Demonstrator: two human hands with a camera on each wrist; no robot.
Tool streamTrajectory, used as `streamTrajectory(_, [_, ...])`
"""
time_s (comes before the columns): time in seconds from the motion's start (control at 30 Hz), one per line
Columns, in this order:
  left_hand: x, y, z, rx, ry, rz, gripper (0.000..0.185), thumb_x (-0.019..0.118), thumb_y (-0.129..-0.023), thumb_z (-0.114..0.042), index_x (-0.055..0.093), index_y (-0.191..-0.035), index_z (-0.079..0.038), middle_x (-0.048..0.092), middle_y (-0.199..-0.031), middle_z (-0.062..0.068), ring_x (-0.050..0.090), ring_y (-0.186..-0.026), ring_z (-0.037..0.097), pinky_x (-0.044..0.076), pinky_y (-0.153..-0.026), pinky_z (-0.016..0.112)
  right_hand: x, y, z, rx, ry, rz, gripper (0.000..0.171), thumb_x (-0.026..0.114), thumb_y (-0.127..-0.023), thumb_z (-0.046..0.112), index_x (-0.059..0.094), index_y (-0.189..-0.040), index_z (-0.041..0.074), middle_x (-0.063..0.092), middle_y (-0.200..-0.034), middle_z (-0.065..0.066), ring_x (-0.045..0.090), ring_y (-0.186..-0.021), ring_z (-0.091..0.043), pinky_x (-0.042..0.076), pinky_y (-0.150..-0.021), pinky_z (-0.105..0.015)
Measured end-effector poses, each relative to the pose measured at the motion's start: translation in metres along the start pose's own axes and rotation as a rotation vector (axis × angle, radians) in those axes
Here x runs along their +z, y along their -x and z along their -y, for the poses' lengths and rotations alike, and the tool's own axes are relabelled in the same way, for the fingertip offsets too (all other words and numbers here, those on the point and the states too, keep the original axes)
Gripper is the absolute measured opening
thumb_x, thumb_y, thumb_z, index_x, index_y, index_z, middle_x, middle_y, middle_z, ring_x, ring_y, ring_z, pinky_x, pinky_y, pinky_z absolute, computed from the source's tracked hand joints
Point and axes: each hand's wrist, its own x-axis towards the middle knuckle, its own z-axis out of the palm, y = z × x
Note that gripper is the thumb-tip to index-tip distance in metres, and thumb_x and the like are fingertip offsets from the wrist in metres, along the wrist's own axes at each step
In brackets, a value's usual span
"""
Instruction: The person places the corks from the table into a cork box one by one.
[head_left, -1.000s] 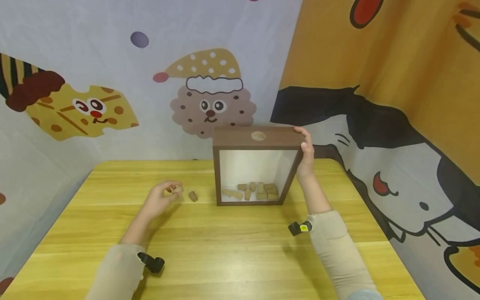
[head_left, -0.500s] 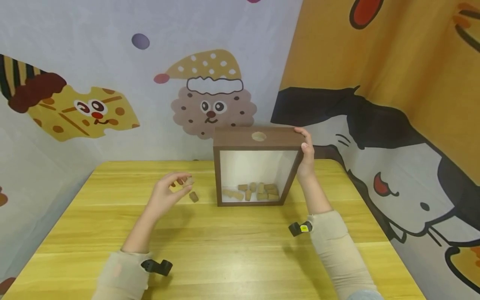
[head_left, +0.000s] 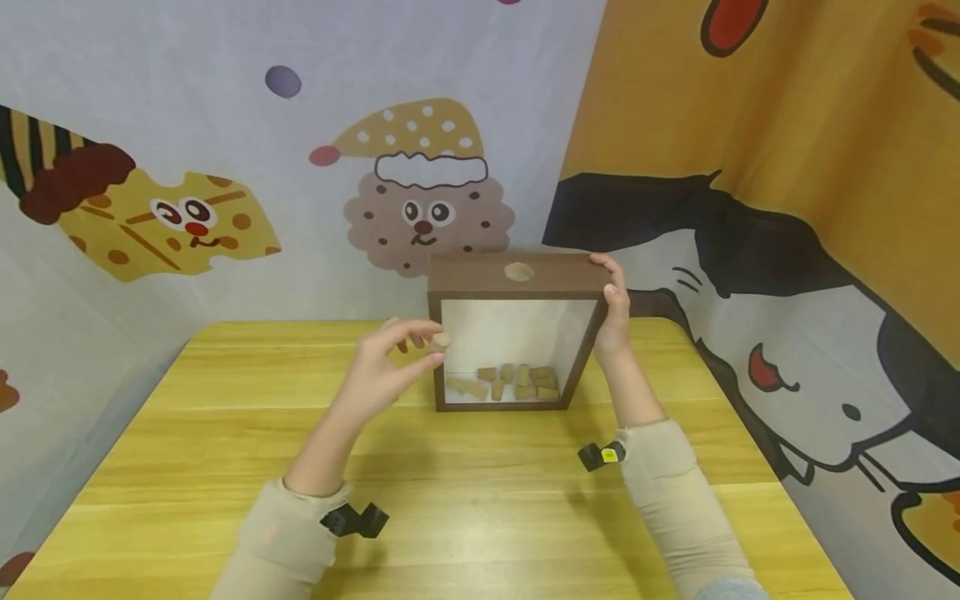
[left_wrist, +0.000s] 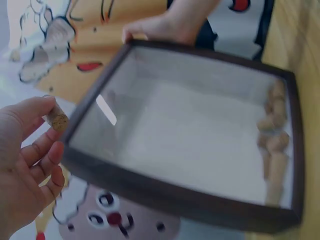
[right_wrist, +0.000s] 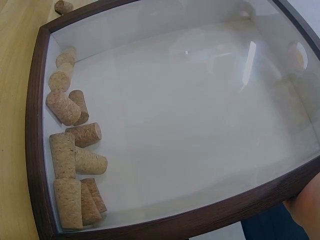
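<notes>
My left hand (head_left: 375, 371) pinches a cork (left_wrist: 58, 120) between thumb and fingers, in front of the left edge of a dark wooden shadow box (head_left: 480, 283). The box stands upright on the table, with a clear front, a white back and a round hole (head_left: 519, 272) in its top. At the top right corner my right hand (head_left: 615, 312) grips the frame, thumb on the front side. Several corks (right_wrist: 64, 155) lie inside along the bottom. Outside the box, one loose cork (right_wrist: 63, 7) shows in the right wrist view; my left hand hides it in the head view.
The box stands toward the back of a yellow wood-grain table (head_left: 465, 500). Behind it hangs a cartoon-printed cloth (head_left: 420, 67), with an orange part on the right. A small black camera is worn on each wrist.
My left hand has lifted the cork off the table and carried it right and upward to the box's left edge. The right hand and box have stayed in place.
</notes>
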Motion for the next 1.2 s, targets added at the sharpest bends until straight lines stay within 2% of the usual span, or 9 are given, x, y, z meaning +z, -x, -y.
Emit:
streamTrajectory(0.2, [0.010,-0.024,-0.023,0.012,0.041,-0.004,0.030,0.077,-0.080,-0.004,0.067,-0.108,-0.007,0.063,-0.086,-0.002,0.056,-0.079,0.023,0.045,-0.070,0.034,-0.001,0.000,-0.001,-0.002,-0.009,-0.004,0.052,0.048,-0.087,0.045,0.053,-0.127,0.012,0.050,-0.121,-0.008,0.046,-0.104,-0.020,0.036,-0.088,-0.031])
streamTrajectory(0.33, [0.015,-0.041,-0.036,-0.021,0.064,-0.007,0.029,0.077,-0.080,-0.005,0.066,-0.108,-0.008,0.066,-0.091,-0.001,0.054,-0.074,0.022,0.044,-0.062,0.032,0.000,-0.001,0.000,-0.006,0.005,-0.011,0.051,0.048,-0.087,0.044,0.054,-0.127,0.013,0.050,-0.122,-0.008,0.046,-0.103,-0.020,0.037,-0.087,-0.031])
streamTrajectory(0.43, [0.020,-0.053,-0.043,-0.061,0.094,0.001,0.029,0.076,-0.081,-0.006,0.065,-0.108,-0.008,0.067,-0.095,0.000,0.054,-0.076,0.018,0.043,-0.062,0.032,0.000,-0.002,0.000,0.001,0.011,-0.017,0.050,0.048,-0.086,0.044,0.054,-0.126,0.015,0.051,-0.121,-0.008,0.047,-0.102,-0.019,0.037,-0.086,-0.030])
streamTrajectory(0.63, [0.031,-0.079,-0.048,-0.140,0.200,0.030,0.027,0.075,-0.083,-0.008,0.063,-0.107,-0.009,0.067,-0.096,0.000,0.060,-0.083,0.016,0.048,-0.069,0.033,0.000,-0.002,0.000,0.016,-0.005,-0.011,0.049,0.047,-0.087,0.043,0.054,-0.126,0.015,0.050,-0.119,-0.008,0.047,-0.101,-0.019,0.037,-0.084,-0.030])
streamTrajectory(0.73, [0.036,-0.091,-0.046,-0.153,0.282,0.042,0.027,0.073,-0.084,-0.005,0.061,-0.108,-0.007,0.067,-0.098,0.004,0.062,-0.084,0.018,0.051,-0.071,0.033,-0.001,-0.001,0.000,0.023,-0.021,-0.003,0.049,0.046,-0.088,0.042,0.053,-0.126,0.013,0.050,-0.117,-0.008,0.047,-0.100,-0.020,0.038,-0.083,-0.030])
streamTrajectory(0.87, [0.040,-0.108,-0.044,-0.143,0.323,0.040,0.027,0.073,-0.083,-0.001,0.060,-0.106,-0.005,0.067,-0.097,0.006,0.062,-0.083,0.021,0.052,-0.070,0.033,-0.001,-0.001,0.000,0.023,-0.010,0.005,0.049,0.047,-0.088,0.043,0.053,-0.127,0.014,0.050,-0.118,-0.008,0.047,-0.101,-0.020,0.037,-0.083,-0.031])
streamTrajectory(1.0, [0.044,-0.123,-0.039,-0.175,0.298,0.051,0.025,0.074,-0.082,-0.002,0.061,-0.104,-0.006,0.068,-0.093,0.005,0.061,-0.080,0.021,0.051,-0.067,0.031,-0.001,-0.001,0.001,0.017,0.008,0.008,0.050,0.047,-0.088,0.045,0.052,-0.127,0.014,0.050,-0.119,-0.008,0.046,-0.102,-0.020,0.036,-0.084,-0.032])
streamTrajectory(1.2, [0.049,-0.136,-0.030,-0.216,0.153,0.111,0.025,0.075,-0.082,-0.004,0.062,-0.104,-0.006,0.067,-0.091,0.002,0.061,-0.078,0.016,0.052,-0.070,0.029,-0.001,0.001,0.001,0.009,0.016,0.007,0.051,0.048,-0.088,0.047,0.053,-0.127,0.015,0.050,-0.120,-0.008,0.046,-0.103,-0.020,0.037,-0.085,-0.031])
